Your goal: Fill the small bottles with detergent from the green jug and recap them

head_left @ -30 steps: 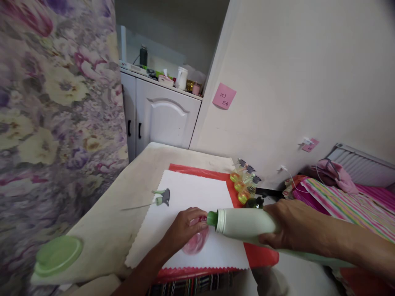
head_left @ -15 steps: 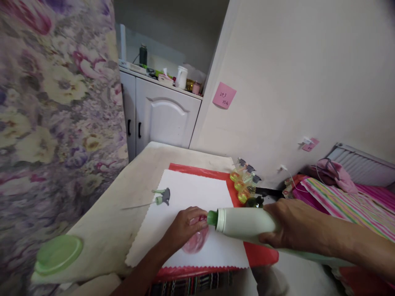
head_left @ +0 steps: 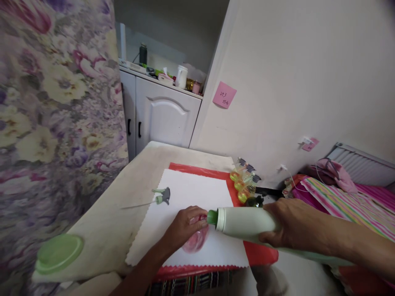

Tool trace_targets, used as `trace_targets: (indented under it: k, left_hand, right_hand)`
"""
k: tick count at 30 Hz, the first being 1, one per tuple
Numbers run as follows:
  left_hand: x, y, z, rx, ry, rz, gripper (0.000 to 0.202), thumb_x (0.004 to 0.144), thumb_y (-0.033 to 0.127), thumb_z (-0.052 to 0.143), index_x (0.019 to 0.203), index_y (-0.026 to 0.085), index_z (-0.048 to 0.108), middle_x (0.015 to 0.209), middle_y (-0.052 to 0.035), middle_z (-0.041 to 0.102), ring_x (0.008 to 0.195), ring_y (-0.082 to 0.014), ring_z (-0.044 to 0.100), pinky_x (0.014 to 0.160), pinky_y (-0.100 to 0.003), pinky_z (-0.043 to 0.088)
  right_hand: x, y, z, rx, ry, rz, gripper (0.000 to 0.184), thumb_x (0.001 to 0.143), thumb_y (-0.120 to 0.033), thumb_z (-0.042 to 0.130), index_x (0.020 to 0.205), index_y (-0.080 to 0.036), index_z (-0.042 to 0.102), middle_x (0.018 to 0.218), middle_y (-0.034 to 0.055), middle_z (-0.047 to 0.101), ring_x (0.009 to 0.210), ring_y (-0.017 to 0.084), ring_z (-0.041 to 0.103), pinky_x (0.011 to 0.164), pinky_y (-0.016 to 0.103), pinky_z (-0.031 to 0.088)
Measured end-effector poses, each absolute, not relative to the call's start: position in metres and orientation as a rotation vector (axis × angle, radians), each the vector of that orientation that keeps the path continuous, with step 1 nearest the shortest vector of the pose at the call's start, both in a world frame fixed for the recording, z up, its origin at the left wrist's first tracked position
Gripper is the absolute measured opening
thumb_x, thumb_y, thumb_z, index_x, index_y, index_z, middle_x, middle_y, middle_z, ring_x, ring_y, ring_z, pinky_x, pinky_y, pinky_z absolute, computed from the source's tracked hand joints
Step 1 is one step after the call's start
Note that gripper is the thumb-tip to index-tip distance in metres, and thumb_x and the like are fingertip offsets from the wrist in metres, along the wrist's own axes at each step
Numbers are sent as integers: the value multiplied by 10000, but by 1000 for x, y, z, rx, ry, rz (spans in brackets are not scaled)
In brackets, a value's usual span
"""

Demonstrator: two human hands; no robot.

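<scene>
My left hand point(head_left: 188, 226) is closed around the neck of a clear pink bottle point(head_left: 195, 241), which stands on a white sheet with a scalloped edge point(head_left: 197, 185). From the right, my right hand point(head_left: 284, 226) grips a pale green thermos-like bottle point(head_left: 247, 222), tipped nearly level. Its darker green spout point(head_left: 212, 217) meets the pink bottle's mouth beside my left fingers; I cannot make out any liquid flowing. A spray trigger head point(head_left: 163, 196), green and dark grey with a thin tube, lies at the sheet's left edge.
Several spray bottles with yellow liquid point(head_left: 242, 185) stand at the table's right back edge. A green round lid point(head_left: 58, 253) lies at the left front corner. Red paper point(head_left: 262, 254) shows under the sheet. A wall point(head_left: 277, 102) rises behind, and a bed point(head_left: 348, 201) is at right.
Almost nothing differs. Both hands keep their holds, and the green bottle stays tipped at the pink bottle's mouth.
</scene>
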State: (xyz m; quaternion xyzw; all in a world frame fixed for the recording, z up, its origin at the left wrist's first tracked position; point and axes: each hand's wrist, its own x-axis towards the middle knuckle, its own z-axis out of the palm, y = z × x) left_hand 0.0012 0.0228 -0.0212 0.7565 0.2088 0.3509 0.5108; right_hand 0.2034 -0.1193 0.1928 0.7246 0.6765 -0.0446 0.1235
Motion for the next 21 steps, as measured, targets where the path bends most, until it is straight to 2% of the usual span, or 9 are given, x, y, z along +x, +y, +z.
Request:
trace_targets:
  k: [21]
  left_hand:
    - [1,21,-18,1836,506,845,170,825,283,648,952,209,733,922,-39,691,913,-209,625,842,-311,443]
  right_hand:
    - [202,-119,194,2117,1963,-133,240,724,-433,639,758,-212,724,689,66,742,556,179,634,501,270,316]
